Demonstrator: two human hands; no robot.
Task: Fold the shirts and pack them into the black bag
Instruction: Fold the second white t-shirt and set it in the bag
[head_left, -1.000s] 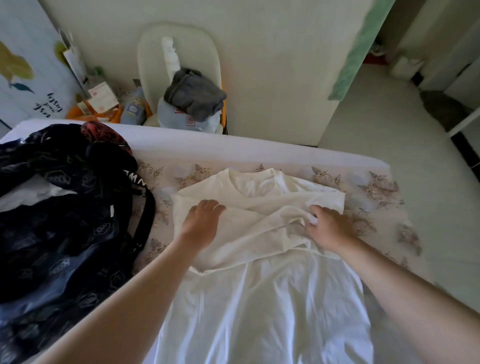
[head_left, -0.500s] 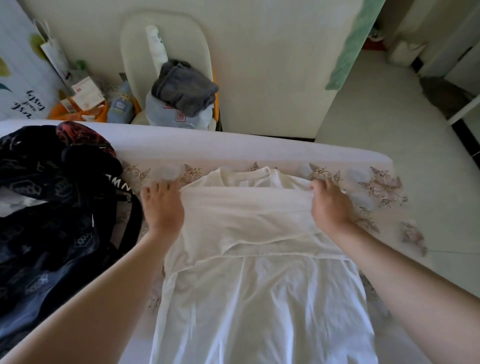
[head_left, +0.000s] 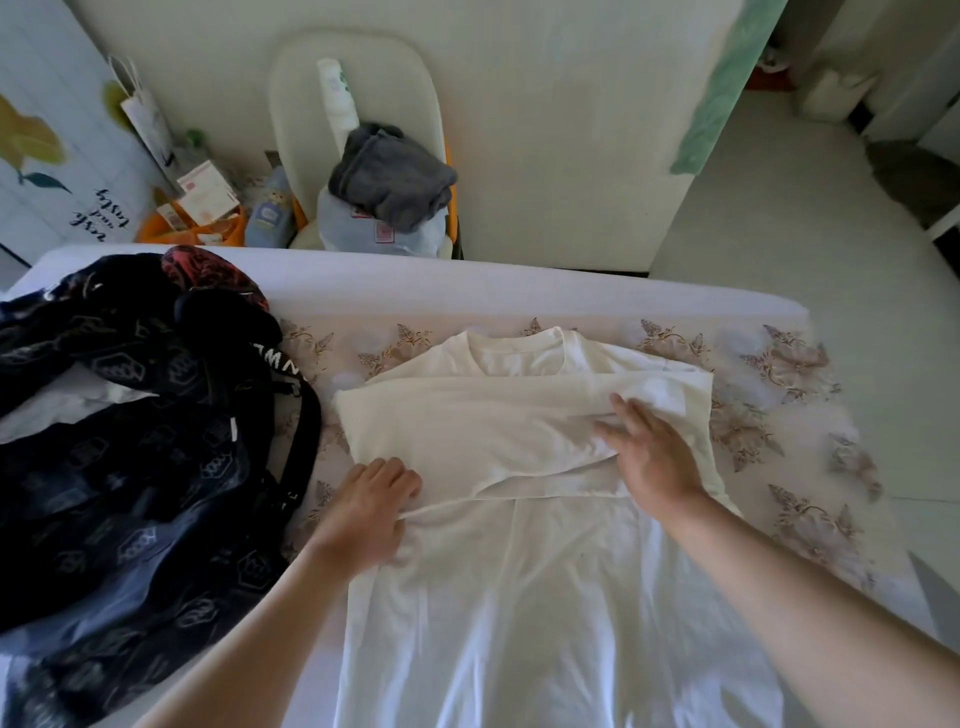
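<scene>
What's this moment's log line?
white fabric T-shirt: sleeves folded in, on floral-covered bed; left hand: grips shirt edge; right hand: presses fold flat; black patterned fabric bag: beside shirt

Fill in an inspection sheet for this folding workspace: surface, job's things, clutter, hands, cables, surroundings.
Surface: bed with floral cover.
Job's things: white shirt spread flat, top part folded over; black bag lying at its left.
Clutter: grey cloth on a chair; orange tub beyond the bed.
Hands: left hand grips the shirt's left edge; right hand presses flat on the fold.
Cables: nothing seen.
Surroundings: pale wall; floor at right.
</scene>
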